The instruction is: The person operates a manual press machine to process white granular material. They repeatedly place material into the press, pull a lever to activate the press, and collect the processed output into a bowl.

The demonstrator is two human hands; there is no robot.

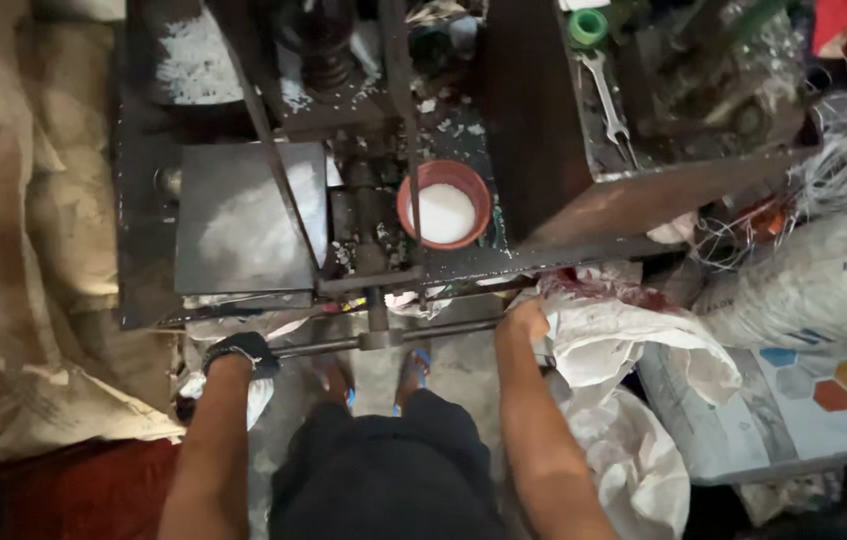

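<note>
I look down at a dark, greasy metal press machine [243,215]. A horizontal steel bar handle [383,338] runs across its front. My left hand [241,352], in a dark fingerless glove, is closed on the bar's left end. My right hand [523,320], bare, is closed on the bar's right end. Behind the bar stands an orange bowl [413,190] filled with white powder. A flat dark plate [248,215] dusted with white lies to the bowl's left.
Burlap sacks [23,200] pile up at the left. White woven bags [623,350] crowd the right, by my right arm. A wrench [608,100] and a green tape roll [588,27] lie on the machine's top right. My sandalled feet [413,368] stand below the bar.
</note>
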